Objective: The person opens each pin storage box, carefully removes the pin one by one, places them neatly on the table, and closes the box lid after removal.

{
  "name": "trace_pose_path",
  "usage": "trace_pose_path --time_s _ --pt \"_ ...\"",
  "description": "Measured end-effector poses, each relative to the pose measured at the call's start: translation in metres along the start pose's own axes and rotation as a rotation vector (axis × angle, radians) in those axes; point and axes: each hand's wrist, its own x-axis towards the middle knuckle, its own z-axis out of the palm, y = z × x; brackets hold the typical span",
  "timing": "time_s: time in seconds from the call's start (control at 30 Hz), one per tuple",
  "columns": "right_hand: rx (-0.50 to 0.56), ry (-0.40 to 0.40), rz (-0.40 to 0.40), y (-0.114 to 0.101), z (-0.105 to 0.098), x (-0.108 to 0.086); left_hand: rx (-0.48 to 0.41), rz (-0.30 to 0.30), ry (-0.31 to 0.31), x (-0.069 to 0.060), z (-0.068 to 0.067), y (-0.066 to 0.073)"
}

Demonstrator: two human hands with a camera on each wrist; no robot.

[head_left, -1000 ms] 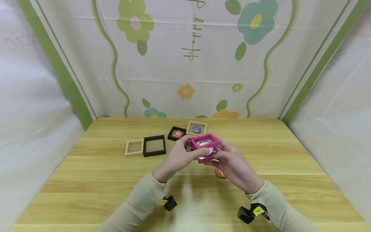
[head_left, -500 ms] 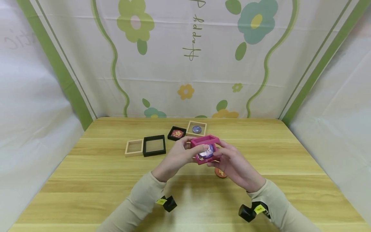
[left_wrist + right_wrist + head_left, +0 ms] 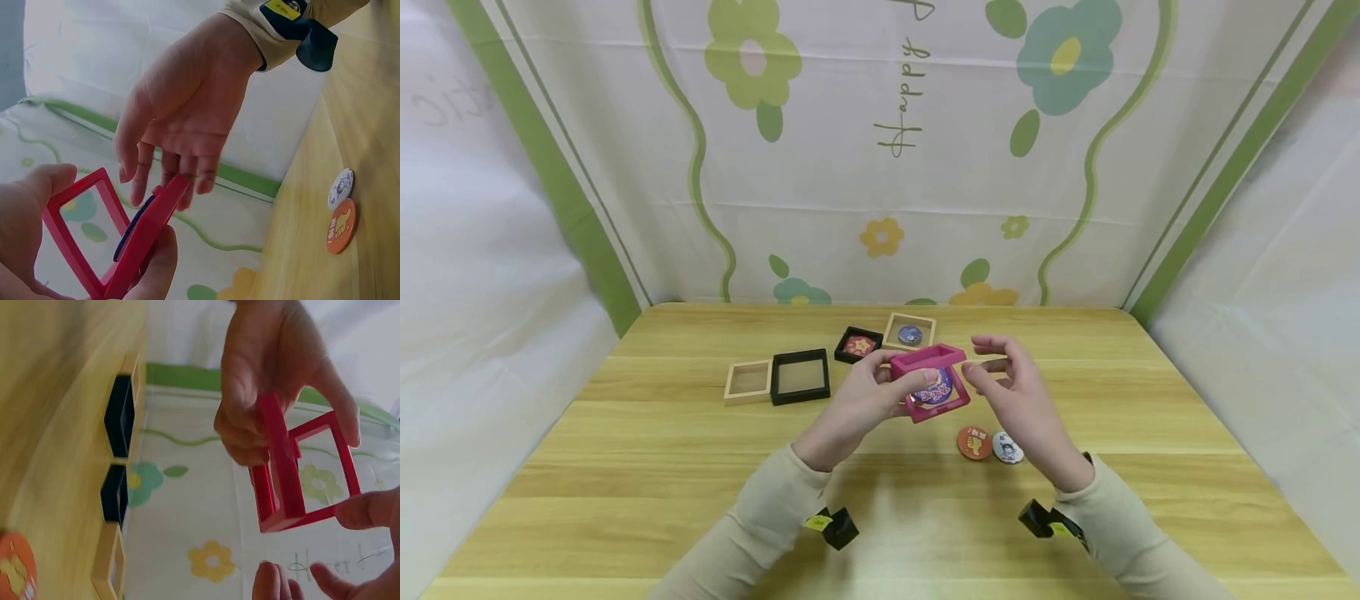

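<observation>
My left hand (image 3: 857, 408) grips a pink hinged display frame (image 3: 943, 409) above the table, its thumb over the front. The frame's two halves stand apart in a V, as the left wrist view shows. A round purple badge (image 3: 942, 388) with lettering lies against the clear film of the lower half; the left thumb partly covers it. My right hand (image 3: 1028, 412) is just right of the frame, its fingers loosely bent and holding nothing. In the right wrist view its thumb (image 3: 362, 510) overlaps the frame's corner; whether it touches cannot be told.
An orange badge (image 3: 974, 443) and a white badge (image 3: 1006, 448) lie under the right hand. Farther back are a small wooden frame (image 3: 747, 400), a black frame (image 3: 801, 397), a black frame with a red badge (image 3: 860, 345) and a wooden frame with a blue badge (image 3: 910, 335).
My right hand has let go of the pink frame and moved up and right, uncovering the white badge. The purple badge has turned and shows its lettering. The left hand keeps its grip.
</observation>
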Motion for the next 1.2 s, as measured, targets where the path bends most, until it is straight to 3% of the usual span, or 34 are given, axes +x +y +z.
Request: trace_pose_path --time_s 0.13,0.37,0.67,1.2 --pt "-0.174 0.038 -0.125 0.0013 0.0003 -0.0016 -0.005 0.001 0.014 -0.0002 0.0018 -0.0004" --pt "-0.256 0.034 -0.269 0.0056 0.0059 -0.0015 -0.025 0.013 0.009 -0.0023 0.0035 -0.0001" --pt "-0.316 0.019 -0.282 0.007 0.0055 -0.0013 -0.021 0.036 -0.002 -0.0043 0.0055 0.0011" --pt "-0.386 -0.004 -0.379 0.009 0.0055 -0.0017 -0.043 0.03 0.004 -0.0045 0.0068 0.0008"
